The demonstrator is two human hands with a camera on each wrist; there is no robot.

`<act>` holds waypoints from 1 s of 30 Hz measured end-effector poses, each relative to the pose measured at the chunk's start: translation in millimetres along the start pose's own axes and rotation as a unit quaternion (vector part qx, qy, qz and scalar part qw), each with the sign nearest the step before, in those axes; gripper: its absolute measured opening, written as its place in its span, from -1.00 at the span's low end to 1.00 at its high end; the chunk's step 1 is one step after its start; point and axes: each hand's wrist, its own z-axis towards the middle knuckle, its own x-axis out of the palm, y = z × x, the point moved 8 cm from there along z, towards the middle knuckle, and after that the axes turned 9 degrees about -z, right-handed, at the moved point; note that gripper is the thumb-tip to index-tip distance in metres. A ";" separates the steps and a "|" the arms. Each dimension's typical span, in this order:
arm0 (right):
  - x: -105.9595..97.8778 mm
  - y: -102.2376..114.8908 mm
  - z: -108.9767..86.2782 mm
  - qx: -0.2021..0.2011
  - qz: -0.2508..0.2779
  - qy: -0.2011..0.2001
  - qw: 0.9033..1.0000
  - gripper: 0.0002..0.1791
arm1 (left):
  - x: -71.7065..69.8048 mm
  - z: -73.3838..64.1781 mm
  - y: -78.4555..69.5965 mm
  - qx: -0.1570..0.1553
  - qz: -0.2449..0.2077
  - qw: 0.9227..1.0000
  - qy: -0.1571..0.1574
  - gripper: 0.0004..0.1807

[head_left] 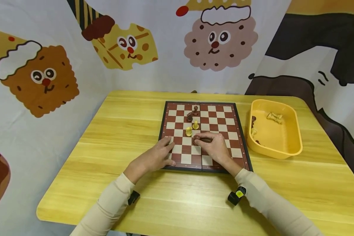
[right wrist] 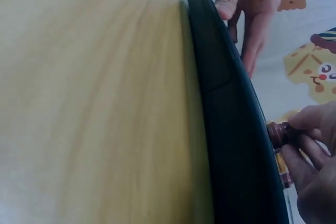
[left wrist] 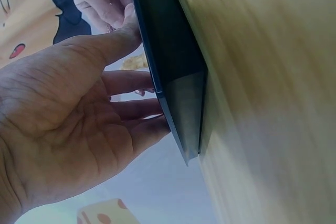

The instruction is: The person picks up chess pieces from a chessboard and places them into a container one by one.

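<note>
A brown-and-cream checkered chessboard [head_left: 186, 159] lies on the wooden table. My right hand [head_left: 216, 146] pinches a dark brown chess piece [right wrist: 276, 135] between thumb and fingers, its base at the board's surface; the fingers partly cover it in the head view. At the board's front left corner, my left hand [head_left: 155, 156] rests with fingers extended over the squares, touching the board. Just beyond the pinched piece stand two cream pieces, a nearer one [head_left: 188, 131] and a pawn-like one [head_left: 195, 125]. Farther back are two dark brown pieces, one knight-like [head_left: 189, 117] and one taller [head_left: 195, 110].
Right of the board sits a yellow plastic bin [head_left: 298, 139] on the table. Inside it lie cream pieces [head_left: 275, 118] and dark brown pieces [head_left: 253, 121]. Behind the wooden table [head_left: 121, 131] hangs a cloth with cartoon prints [head_left: 165, 82].
</note>
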 end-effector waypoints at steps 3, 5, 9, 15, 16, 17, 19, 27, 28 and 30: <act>-6.3 -0.4 1.6 0.007 0.026 -0.014 1.000 -0.76 | 1.3 0.6 0.2 0.004 -0.002 1.000 0.001 -0.10; -10.8 -0.7 3.1 0.018 0.041 -0.023 0.999 -0.75 | 1.9 0.6 0.4 -0.001 -0.006 1.000 0.003 -0.10; -15.7 3.4 7.9 0.016 0.032 -0.028 0.999 -0.75 | 2.8 -0.4 3.1 -0.015 -0.008 1.000 0.004 -0.10; -22.9 7.0 13.8 0.012 0.003 -0.039 0.999 -0.73 | 2.2 -0.9 4.8 -0.018 -0.011 1.000 -0.004 -0.10; -24.8 7.0 14.0 0.010 -0.001 -0.042 0.999 -0.73 | 2.1 -0.7 4.7 -0.019 -0.010 1.000 -0.004 -0.10; -26.7 7.1 14.0 0.008 -0.005 -0.043 0.999 -0.72 | 2.1 -0.5 4.9 -0.020 -0.010 1.000 -0.003 -0.10; -31.4 9.2 12.8 -0.002 -0.008 -0.044 0.999 -0.73 | 1.8 -0.4 4.9 -0.023 -0.011 1.000 -0.002 -0.10; -53.7 12.3 7.5 -0.044 -0.035 -0.063 0.996 -0.79 | 0.8 -0.7 4.7 -0.020 -0.007 1.000 -0.005 -0.10; -55.4 10.3 7.2 -0.042 -0.039 -0.063 0.996 -0.79 | 0.9 -0.8 4.6 -0.020 -0.006 1.000 -0.005 -0.10; -59.0 6.4 6.0 -0.033 -0.049 -0.065 0.996 -0.78 | 1.2 -0.8 4.1 -0.017 -0.005 1.000 -0.003 -0.10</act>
